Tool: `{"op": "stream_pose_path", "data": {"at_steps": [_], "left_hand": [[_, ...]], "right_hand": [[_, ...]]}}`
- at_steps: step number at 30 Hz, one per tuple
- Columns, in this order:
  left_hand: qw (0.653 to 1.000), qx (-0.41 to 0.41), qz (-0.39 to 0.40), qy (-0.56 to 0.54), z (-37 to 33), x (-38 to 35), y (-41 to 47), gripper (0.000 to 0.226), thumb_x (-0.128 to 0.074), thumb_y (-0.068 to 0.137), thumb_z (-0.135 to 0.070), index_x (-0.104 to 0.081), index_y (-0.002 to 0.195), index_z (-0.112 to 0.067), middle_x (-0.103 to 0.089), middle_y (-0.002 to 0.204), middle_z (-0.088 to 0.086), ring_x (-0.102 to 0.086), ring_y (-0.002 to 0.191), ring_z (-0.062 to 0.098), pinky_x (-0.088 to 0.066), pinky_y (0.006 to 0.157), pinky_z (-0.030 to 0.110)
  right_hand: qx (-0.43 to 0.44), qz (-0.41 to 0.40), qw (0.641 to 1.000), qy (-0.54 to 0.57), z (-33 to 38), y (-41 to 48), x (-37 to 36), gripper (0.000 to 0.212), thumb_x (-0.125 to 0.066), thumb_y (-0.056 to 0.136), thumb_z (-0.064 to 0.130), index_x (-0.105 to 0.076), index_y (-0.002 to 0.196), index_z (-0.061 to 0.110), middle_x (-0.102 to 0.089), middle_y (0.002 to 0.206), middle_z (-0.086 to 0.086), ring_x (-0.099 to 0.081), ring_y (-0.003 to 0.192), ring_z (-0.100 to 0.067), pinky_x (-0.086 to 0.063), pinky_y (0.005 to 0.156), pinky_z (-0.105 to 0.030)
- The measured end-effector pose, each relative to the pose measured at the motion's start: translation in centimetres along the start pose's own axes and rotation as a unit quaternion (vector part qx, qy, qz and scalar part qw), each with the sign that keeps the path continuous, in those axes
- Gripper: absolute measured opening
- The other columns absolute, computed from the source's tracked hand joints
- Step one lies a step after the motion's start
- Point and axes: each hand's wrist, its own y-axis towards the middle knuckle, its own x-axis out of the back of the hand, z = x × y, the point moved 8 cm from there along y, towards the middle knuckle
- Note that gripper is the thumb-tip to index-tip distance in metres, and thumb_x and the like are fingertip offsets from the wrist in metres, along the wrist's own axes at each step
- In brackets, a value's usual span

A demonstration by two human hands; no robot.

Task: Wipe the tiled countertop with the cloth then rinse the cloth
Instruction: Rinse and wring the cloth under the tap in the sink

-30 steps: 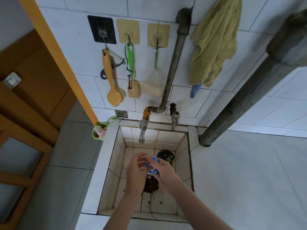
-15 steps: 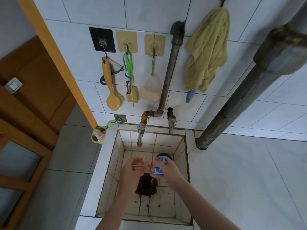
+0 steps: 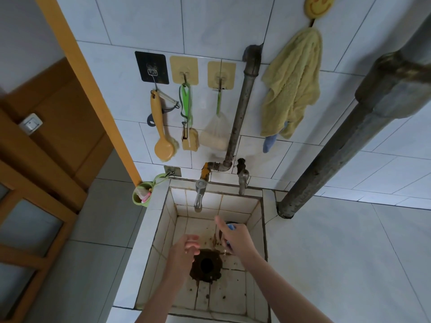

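Observation:
Both my hands hang over a small tiled sink (image 3: 256,206) sunk into the white tiled countertop (image 3: 338,252). My right hand (image 3: 235,238) is closed around a small blue and white cloth (image 3: 231,227), of which only a bit shows above the fingers; the thumb points toward the back wall. My left hand (image 3: 184,252) is apart from it, to the left, fingers loosely curled and holding nothing. A metal tap (image 3: 199,194) sticks out over the sink's back edge, above and between the hands. No water stream is visible.
A dark rusty drain (image 3: 206,265) lies under my hands. A second tap (image 3: 242,180), a brush (image 3: 162,136), sponges and a yellow towel (image 3: 289,85) hang on the tiled wall. A thick grey pipe (image 3: 349,148) rises at the right. A green cup (image 3: 142,194) hangs left of the sink.
My hands have parted: the left one let go of the cloth and drew to the left, while the right one kept it and shifted slightly toward the back. The camera tilted upward.

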Motion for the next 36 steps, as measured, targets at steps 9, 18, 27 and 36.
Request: {"op": "stream_pose_path", "data": {"at_steps": [9, 18, 27, 36], "left_hand": [[0.999, 0.003, -0.009, 0.048, 0.5, -0.2, -0.3, 0.02, -0.047, 0.091, -0.004, -0.058, 0.1, -0.018, -0.065, 0.097, 0.001, -0.063, 0.087, 0.012, -0.051, 0.083, 0.033], [0.998, 0.004, -0.01, 0.064, 1.3, -0.1, 0.0, 0.021, -0.048, 0.091, -0.005, -0.058, 0.105, -0.017, -0.065, 0.099, 0.0, -0.064, 0.088, 0.009, -0.05, 0.08, 0.026], [0.998, 0.005, -0.001, 0.056, 1.7, -0.5, 0.4, 0.022, -0.049, 0.09, -0.003, -0.057, 0.098, -0.022, -0.066, 0.1, 0.003, -0.064, 0.091, 0.015, -0.051, 0.088, 0.04], [0.999, -0.001, -0.007, 0.032, 1.8, -0.4, 0.4, 0.026, -0.049, 0.089, 0.0, -0.058, 0.092, -0.024, -0.066, 0.099, 0.01, -0.065, 0.09, 0.022, -0.05, 0.088, 0.041]], "right_hand": [[0.038, -0.04, 0.997, -0.05, 1.3, -0.4, 0.5, 0.055, -0.041, 0.093, 0.054, -0.037, 0.049, 0.021, -0.03, 0.039, 0.009, -0.024, 0.031, -0.003, -0.028, 0.043, -0.018], [0.061, -0.024, 0.994, -0.087, 1.4, -0.6, 0.2, 0.045, -0.051, 0.094, 0.036, -0.042, 0.053, 0.019, -0.034, 0.041, 0.009, -0.025, 0.033, -0.004, -0.029, 0.044, -0.017], [0.067, -0.023, 0.993, -0.095, 1.5, -0.7, 0.5, 0.035, -0.051, 0.095, 0.028, -0.049, 0.061, 0.018, -0.041, 0.048, 0.008, -0.032, 0.03, -0.001, -0.028, 0.04, -0.011], [0.115, 0.016, 0.992, -0.052, 2.6, -1.1, 0.4, 0.031, -0.062, 0.087, 0.039, -0.048, 0.068, 0.019, -0.043, 0.05, 0.009, -0.034, 0.037, 0.001, -0.032, 0.044, -0.009]]}}
